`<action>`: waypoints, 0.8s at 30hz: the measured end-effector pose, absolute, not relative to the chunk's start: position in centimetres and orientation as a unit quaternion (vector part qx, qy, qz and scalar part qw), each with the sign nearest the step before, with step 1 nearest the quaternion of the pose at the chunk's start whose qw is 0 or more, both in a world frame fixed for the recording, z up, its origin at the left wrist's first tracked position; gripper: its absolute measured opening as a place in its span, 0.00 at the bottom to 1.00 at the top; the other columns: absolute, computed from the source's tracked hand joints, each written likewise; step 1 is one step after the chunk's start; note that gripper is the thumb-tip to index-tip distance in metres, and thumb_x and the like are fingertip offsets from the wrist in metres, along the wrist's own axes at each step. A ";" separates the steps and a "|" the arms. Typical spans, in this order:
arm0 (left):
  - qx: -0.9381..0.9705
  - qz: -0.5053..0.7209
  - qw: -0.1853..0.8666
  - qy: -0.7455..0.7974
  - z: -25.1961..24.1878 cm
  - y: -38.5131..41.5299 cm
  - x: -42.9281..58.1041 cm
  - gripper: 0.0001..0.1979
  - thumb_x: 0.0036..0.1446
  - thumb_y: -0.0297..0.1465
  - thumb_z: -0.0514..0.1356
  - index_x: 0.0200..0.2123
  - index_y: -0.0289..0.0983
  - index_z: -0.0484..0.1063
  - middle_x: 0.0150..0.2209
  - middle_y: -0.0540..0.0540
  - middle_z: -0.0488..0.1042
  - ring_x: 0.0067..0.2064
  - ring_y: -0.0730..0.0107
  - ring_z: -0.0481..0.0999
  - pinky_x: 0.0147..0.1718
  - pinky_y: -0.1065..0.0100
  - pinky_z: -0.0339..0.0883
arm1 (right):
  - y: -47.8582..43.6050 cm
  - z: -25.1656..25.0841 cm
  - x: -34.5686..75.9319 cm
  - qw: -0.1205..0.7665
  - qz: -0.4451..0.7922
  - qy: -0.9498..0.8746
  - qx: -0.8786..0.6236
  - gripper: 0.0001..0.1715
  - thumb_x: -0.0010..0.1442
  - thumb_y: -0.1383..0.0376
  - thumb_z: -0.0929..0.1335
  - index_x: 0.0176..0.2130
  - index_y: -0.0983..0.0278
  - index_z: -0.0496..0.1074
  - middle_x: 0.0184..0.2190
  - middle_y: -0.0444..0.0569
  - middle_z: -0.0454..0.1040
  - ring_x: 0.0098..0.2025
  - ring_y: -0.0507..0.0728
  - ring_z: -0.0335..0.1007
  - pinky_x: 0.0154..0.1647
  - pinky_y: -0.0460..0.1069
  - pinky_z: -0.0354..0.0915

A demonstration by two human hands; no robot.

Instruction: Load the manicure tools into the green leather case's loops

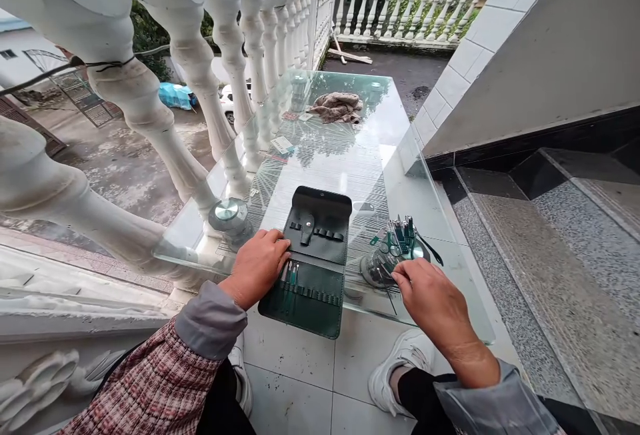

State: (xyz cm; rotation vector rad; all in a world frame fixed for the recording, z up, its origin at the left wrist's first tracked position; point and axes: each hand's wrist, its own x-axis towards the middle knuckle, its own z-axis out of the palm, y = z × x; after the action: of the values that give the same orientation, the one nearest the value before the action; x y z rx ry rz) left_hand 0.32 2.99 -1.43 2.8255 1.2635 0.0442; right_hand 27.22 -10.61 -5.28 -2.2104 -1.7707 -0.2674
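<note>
A dark green manicure case (320,275) lies unfolded at the near edge of the glass table, with several slim tools (290,282) in the left loops of its lower half. Its upper half has a small snap-strap holder (307,228) and bare loops. My left hand (260,262) grips the case's left edge with bent fingers. At the right, my right hand (433,295) pinches a slim manicure tool (386,268), partly hidden by the fingertips. Just beyond it is a pile of green-and-silver nail clippers and other tools (403,236).
The glass table (350,155) stands between a white balustrade (190,75) and stone stairs (525,242). A crumpled brown cloth (336,108) lies at its far end, a small card (283,145) at its left. Round metal table supports (229,214) show near the front.
</note>
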 end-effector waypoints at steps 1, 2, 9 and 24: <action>0.913 0.012 0.022 0.408 -1.4 3.0 0.3 0.11 0.63 0.32 0.52 0.44 0.39 0.72 0.45 0.45 0.70 0.45 0.63 0.67 0.41 0.65 0.65 | -10.6 -5.3 27.3 0.140 -0.088 -0.613 -0.772 0.13 0.62 0.63 0.59 0.27 0.60 0.65 0.27 0.47 0.68 0.32 0.56 0.63 0.30 0.50 0.57; 0.913 0.009 0.021 0.408 -1.3 2.9 0.3 0.11 0.63 0.32 0.52 0.44 0.39 0.72 0.45 0.45 0.70 0.45 0.63 0.67 0.41 0.65 0.65 | -10.6 -5.2 27.3 0.132 -0.083 -0.612 -0.775 0.12 0.61 0.63 0.59 0.27 0.60 0.65 0.27 0.47 0.69 0.32 0.56 0.63 0.30 0.50 0.57; 0.912 -0.011 0.015 0.411 -0.9 2.6 0.5 0.11 0.63 0.33 0.52 0.45 0.39 0.71 0.45 0.45 0.69 0.45 0.63 0.67 0.41 0.65 0.64 | -10.7 -5.2 27.3 0.121 -0.051 -0.608 -0.783 0.10 0.58 0.59 0.62 0.28 0.60 0.65 0.29 0.47 0.68 0.33 0.57 0.65 0.27 0.50 0.56; 0.913 -0.014 0.014 0.407 -0.8 2.6 0.5 0.11 0.63 0.34 0.53 0.44 0.38 0.71 0.44 0.44 0.69 0.44 0.62 0.67 0.41 0.64 0.65 | -10.2 -4.9 26.8 0.053 -0.041 -0.624 -0.779 0.08 0.59 0.65 0.61 0.27 0.60 0.63 0.28 0.47 0.67 0.32 0.57 0.63 0.26 0.49 0.53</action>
State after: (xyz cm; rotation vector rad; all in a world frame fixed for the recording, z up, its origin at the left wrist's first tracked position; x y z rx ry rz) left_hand 0.53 2.62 -0.85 2.8435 1.2681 -0.0424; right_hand 26.76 -10.19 -4.85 -2.3674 -1.8963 -0.1257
